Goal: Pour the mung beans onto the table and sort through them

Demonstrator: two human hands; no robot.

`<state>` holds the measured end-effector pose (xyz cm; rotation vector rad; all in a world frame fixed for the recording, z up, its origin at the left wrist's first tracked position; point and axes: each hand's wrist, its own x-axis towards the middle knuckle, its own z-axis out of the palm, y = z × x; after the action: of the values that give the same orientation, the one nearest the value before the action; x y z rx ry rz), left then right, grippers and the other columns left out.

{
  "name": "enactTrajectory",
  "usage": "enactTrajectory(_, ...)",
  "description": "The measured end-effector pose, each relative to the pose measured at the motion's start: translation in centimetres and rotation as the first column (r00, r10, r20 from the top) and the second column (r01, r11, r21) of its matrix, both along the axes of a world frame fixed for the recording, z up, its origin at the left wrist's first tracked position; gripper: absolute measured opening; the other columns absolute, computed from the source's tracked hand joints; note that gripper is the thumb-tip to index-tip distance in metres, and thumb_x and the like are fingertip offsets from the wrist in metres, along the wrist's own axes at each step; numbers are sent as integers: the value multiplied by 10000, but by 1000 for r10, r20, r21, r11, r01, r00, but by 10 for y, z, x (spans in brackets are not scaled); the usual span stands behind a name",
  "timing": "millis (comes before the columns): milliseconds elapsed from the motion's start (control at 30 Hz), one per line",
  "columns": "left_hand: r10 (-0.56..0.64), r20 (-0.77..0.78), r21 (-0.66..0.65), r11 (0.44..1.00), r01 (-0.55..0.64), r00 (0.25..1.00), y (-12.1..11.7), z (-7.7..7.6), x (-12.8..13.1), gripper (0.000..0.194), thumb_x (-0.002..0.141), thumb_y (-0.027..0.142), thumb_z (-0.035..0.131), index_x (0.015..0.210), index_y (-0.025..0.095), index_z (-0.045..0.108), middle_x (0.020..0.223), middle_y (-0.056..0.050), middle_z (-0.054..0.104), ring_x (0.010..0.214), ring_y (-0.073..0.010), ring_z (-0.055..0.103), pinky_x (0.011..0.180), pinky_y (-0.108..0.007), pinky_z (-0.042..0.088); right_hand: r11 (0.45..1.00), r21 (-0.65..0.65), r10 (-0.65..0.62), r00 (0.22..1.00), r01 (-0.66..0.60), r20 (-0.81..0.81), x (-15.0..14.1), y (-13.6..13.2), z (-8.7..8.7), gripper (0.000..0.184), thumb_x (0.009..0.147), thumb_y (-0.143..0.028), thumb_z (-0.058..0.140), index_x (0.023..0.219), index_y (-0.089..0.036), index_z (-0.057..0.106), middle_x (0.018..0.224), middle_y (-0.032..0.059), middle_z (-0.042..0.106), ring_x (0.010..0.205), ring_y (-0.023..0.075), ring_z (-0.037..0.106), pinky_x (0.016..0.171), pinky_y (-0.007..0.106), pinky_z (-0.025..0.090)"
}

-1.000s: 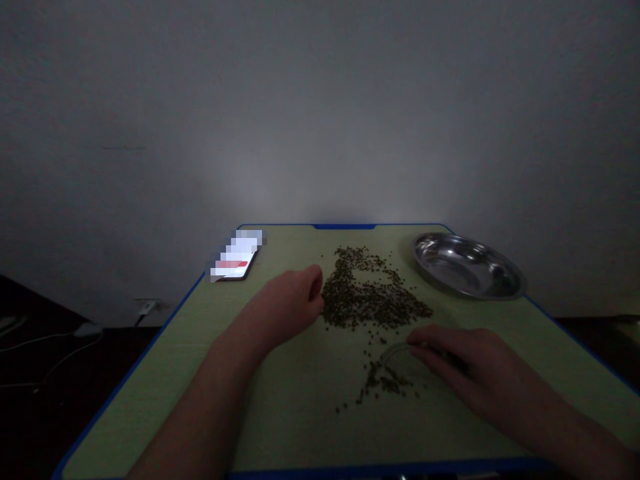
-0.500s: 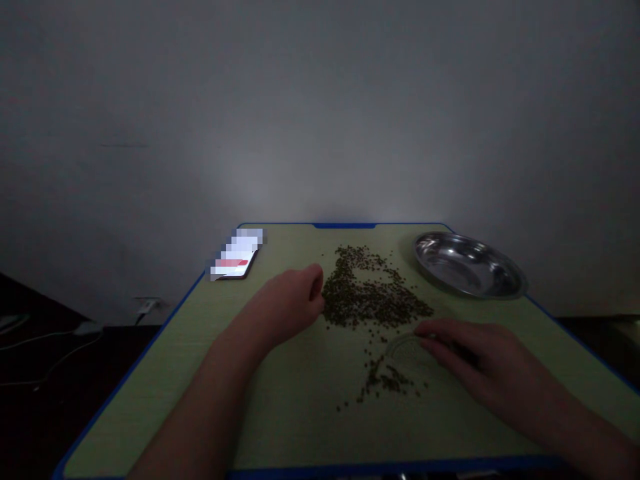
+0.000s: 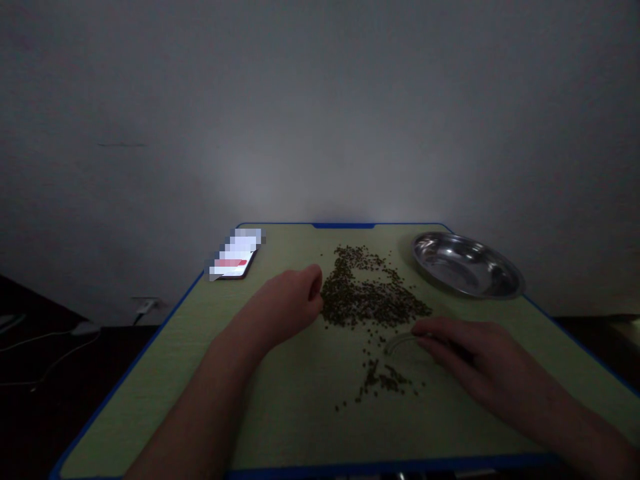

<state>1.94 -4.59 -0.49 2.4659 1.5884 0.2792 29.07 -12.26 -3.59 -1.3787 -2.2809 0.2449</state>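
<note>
My left hand (image 3: 295, 298) is a closed fist resting at the left edge of a pile of small dark grains, like dried beans (image 3: 375, 303). Nothing shows in its curled fingers. My right hand (image 3: 465, 350) pinches a clear, curved-rimmed piece, like a small transparent dish (image 3: 400, 339), between thumb and fingers. The dish is tilted nearly edge-on just in front of the pile; most of it is see-through or hidden by the hand. Below it lies a smaller cluster of the same grains (image 3: 385, 379), with a few strays to its left.
A shiny oval steel basin (image 3: 467, 267) stands at the table's back right. A lit phone (image 3: 235, 257) lies at the back left. The pale green table (image 3: 300, 427) has a blue edge and meets a grey wall. Cables and a plug (image 3: 145, 308) are off to the left.
My right hand has shifted slightly right and away from me, and the clear dish has tilted so its rim shows thinner. My left hand and the grains look unchanged.
</note>
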Motion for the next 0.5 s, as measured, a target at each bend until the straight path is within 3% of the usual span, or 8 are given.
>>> enactTrajectory(200, 0, 6, 1, 1000, 0, 1000, 0, -2, -1, 90, 778, 195, 446, 710, 215, 390, 644, 8, 496, 550, -127, 406, 513, -290, 230, 998, -6, 60, 998, -60, 15, -4, 2, 2, 242, 940, -284, 461, 983, -249, 696, 930, 19, 764, 772, 179, 722, 658, 277, 566)
enactTrajectory(400, 0, 3, -3, 1000, 0, 1000, 0, -3, -2, 85, 786, 199, 447, 720, 213, 395, 651, 7, 502, 550, -124, 410, 509, -288, 225, 992, 126, -4, 998, -3, 57, -2, 5, 1, 266, 946, -297, 452, 1007, -230, 702, 926, 39, 768, 740, 198, 729, 631, 309, 565)
enactTrajectory(500, -4, 6, -2, 1000, 4, 1000, 0, -2, -2, 94, 790, 199, 446, 716, 212, 389, 648, 6, 500, 549, -121, 408, 509, -288, 222, 992, 124, 19, 999, -24, 46, 0, 6, 2, 253, 946, -307, 461, 1005, -235, 696, 935, 29, 767, 750, 194, 729, 625, 301, 565)
